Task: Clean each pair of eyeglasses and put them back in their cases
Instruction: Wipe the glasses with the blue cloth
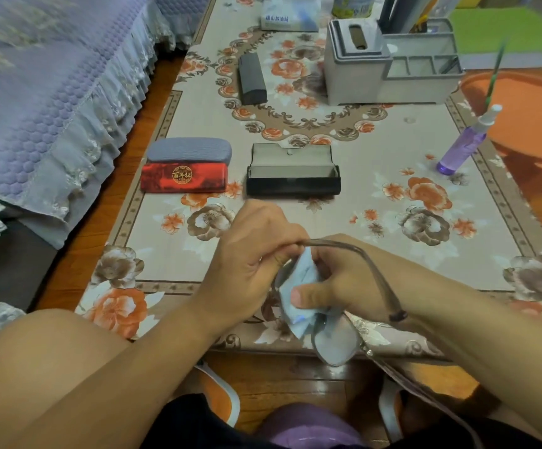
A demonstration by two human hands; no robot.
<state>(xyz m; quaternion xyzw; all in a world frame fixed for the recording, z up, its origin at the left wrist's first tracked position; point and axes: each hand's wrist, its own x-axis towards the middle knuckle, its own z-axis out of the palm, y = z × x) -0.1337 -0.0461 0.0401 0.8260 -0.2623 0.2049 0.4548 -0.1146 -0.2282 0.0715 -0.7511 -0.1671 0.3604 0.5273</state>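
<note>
Over the table's near edge I hold a pair of eyeglasses (336,346) with a thin brownish frame. My left hand (253,254) grips the frame near one hinge. My right hand (334,283) pinches a pale blue cloth (298,306) around one lens, thumb on top. One temple arm arches over my right wrist. A black case (293,181) stands open and empty beyond my hands. To its left lie a shut red case (183,178) and a shut grey case (190,150). Another dark case (251,77) lies farther back.
A purple spray bottle (462,147) stands at the right of the floral tablecloth (392,150). A grey desk organiser (389,66) sits at the back right. A bed with a lilac cover (46,92) runs along the left. An orange tub (528,115) is on the right.
</note>
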